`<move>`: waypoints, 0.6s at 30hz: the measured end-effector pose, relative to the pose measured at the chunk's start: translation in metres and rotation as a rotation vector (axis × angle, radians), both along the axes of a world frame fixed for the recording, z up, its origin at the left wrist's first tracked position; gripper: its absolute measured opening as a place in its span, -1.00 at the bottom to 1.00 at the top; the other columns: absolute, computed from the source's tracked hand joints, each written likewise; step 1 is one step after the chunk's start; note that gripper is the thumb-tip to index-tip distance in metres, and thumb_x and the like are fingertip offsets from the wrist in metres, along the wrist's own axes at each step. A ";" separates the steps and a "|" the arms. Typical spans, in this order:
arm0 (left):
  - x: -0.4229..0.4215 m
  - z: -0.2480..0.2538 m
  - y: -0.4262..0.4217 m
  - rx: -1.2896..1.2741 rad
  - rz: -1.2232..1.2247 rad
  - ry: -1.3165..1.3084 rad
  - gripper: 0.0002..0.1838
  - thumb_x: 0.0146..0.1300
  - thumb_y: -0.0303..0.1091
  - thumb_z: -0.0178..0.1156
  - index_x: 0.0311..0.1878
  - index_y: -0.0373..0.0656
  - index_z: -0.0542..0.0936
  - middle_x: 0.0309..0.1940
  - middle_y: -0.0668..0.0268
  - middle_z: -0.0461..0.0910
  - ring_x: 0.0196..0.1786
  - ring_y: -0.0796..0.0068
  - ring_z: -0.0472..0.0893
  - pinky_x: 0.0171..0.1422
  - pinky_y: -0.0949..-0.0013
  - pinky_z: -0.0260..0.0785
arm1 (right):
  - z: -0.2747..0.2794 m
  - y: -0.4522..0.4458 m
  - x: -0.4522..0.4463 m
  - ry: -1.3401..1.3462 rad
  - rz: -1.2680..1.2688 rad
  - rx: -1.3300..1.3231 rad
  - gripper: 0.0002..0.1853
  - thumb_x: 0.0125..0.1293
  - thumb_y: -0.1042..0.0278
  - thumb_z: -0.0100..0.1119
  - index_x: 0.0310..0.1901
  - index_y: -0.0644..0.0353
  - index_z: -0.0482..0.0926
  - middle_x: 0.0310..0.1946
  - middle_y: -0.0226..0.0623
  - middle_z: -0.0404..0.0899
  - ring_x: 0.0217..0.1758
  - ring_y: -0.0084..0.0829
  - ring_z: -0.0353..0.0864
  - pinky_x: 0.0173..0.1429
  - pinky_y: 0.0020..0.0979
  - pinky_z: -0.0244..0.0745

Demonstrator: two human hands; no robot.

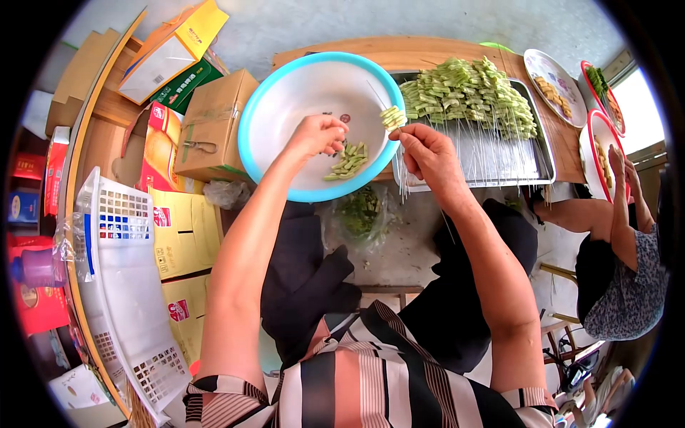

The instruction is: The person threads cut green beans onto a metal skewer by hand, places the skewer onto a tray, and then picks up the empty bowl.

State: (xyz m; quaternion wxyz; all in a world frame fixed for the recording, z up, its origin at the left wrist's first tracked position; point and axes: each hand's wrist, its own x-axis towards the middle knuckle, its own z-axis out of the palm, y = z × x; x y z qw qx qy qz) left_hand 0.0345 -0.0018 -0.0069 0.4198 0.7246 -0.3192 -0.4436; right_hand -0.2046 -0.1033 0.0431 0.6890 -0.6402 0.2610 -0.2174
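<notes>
Here, we see the right hand point(430, 153) pinching one loaded skewer point(392, 118) between thumb and forefinger, at the right rim of the basin point(248, 135); its long axis slants, the bare tip pointing up-left, away from the body. The left hand point(319, 135) hovers, fingers curled, over the basin's loose green pieces point(347, 162); we cannot tell whether it pinches anything. We count one basin, one metal tray point(524, 162) with uncountable piled skewers point(464, 93), and three dishes point(569, 87) rightward. Around the wooden table point(569, 151) are cartons point(214, 132) and a seated person point(624, 292).
</notes>
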 end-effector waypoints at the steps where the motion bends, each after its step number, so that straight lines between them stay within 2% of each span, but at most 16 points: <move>1: 0.002 -0.008 -0.004 0.094 -0.067 -0.141 -0.77 0.30 -0.30 0.19 -0.07 -0.22 0.62 -0.26 0.32 0.64 -0.24 0.55 0.65 -0.21 0.47 0.52 | 0.002 0.000 0.000 0.008 -0.002 0.001 -0.81 0.41 0.37 0.06 -0.19 0.28 0.62 -0.69 -0.54 0.36 -0.66 -0.74 0.26 -0.58 -0.59 0.12; 2: 0.003 -0.017 -0.008 0.189 -0.094 -0.233 -0.74 0.17 -0.31 0.27 -0.10 -0.18 0.64 -0.29 0.28 0.67 -0.24 0.47 0.66 -0.18 0.42 0.50 | 0.004 0.000 0.000 0.005 0.002 -0.001 -0.81 0.41 0.37 0.06 -0.19 0.28 0.62 -0.69 -0.54 0.36 -0.66 -0.74 0.26 -0.58 -0.59 0.12; 3: 0.006 -0.033 -0.008 0.189 -0.090 -0.234 -0.74 0.17 -0.31 0.27 -0.10 -0.18 0.64 -0.29 0.28 0.67 -0.24 0.47 0.66 -0.18 0.42 0.50 | 0.005 0.000 -0.001 0.019 0.008 -0.004 -0.81 0.41 0.37 0.06 -0.19 0.28 0.62 -0.69 -0.54 0.36 -0.66 -0.74 0.26 -0.58 -0.59 0.12; 5: 0.006 -0.066 -0.010 0.148 -0.361 -0.787 -0.68 0.04 -0.31 0.34 -0.09 -0.14 0.65 -0.27 0.21 0.68 -0.18 0.31 0.66 -0.08 0.31 0.49 | 0.006 -0.001 -0.003 0.042 0.016 -0.010 -0.81 0.41 0.37 0.06 -0.19 0.28 0.63 -0.69 -0.54 0.36 -0.66 -0.74 0.26 -0.58 -0.60 0.12; 6: -0.004 -0.065 -0.011 0.226 -0.374 -0.732 -0.55 -0.08 -0.27 0.40 -0.03 -0.08 0.64 -0.19 0.14 0.66 -0.09 0.19 0.63 0.03 0.20 0.46 | 0.005 -0.001 -0.004 0.040 0.030 -0.001 -0.81 0.41 0.36 0.05 -0.19 0.28 0.62 -0.69 -0.55 0.35 -0.66 -0.74 0.26 -0.58 -0.60 0.11; 9: -0.025 -0.066 -0.015 0.285 -0.486 -0.841 -0.48 -0.10 -0.22 0.42 0.02 -0.05 0.63 -0.15 0.11 0.65 -0.02 0.18 0.61 0.07 0.17 0.44 | 0.008 -0.002 -0.006 0.052 0.047 0.012 -0.81 0.42 0.36 0.05 -0.18 0.27 0.62 -0.70 -0.55 0.34 -0.67 -0.75 0.24 -0.58 -0.60 0.10; 10: -0.029 -0.062 -0.013 0.266 -0.526 -0.856 -0.42 -0.14 -0.14 0.44 0.05 -0.04 0.61 -0.08 0.04 0.57 0.00 0.10 0.58 0.10 0.16 0.43 | 0.009 -0.001 -0.007 0.062 0.043 0.020 -0.81 0.42 0.36 0.04 -0.18 0.27 0.62 -0.70 -0.55 0.33 -0.67 -0.75 0.24 -0.58 -0.60 0.10; 14: -0.035 -0.066 -0.003 0.167 -0.467 -0.928 -0.50 -0.07 -0.18 0.41 0.02 -0.06 0.62 -0.06 0.01 0.47 -0.02 0.01 0.57 0.09 0.13 0.43 | 0.011 -0.002 -0.005 0.063 0.052 0.024 -0.81 0.42 0.35 0.04 -0.18 0.25 0.62 -0.70 -0.56 0.33 -0.67 -0.75 0.23 -0.59 -0.59 0.10; 16: -0.038 -0.068 -0.003 0.053 -0.457 -0.993 -0.61 0.01 -0.28 0.34 -0.02 -0.03 0.63 -0.05 0.01 0.40 -0.02 -0.03 0.56 0.08 0.09 0.43 | 0.009 -0.001 -0.005 0.066 0.044 0.009 -0.81 0.42 0.35 0.04 -0.18 0.25 0.62 -0.71 -0.56 0.32 -0.67 -0.75 0.22 -0.59 -0.59 0.10; 18: -0.043 -0.072 -0.008 0.080 -0.446 -1.006 -0.64 0.04 -0.34 0.30 -0.03 -0.03 0.63 -0.05 0.03 0.40 -0.01 -0.03 0.56 0.07 0.09 0.43 | 0.009 0.000 -0.004 0.066 0.044 -0.002 -0.81 0.42 0.35 0.04 -0.18 0.25 0.62 -0.72 -0.56 0.32 -0.68 -0.75 0.22 -0.59 -0.59 0.10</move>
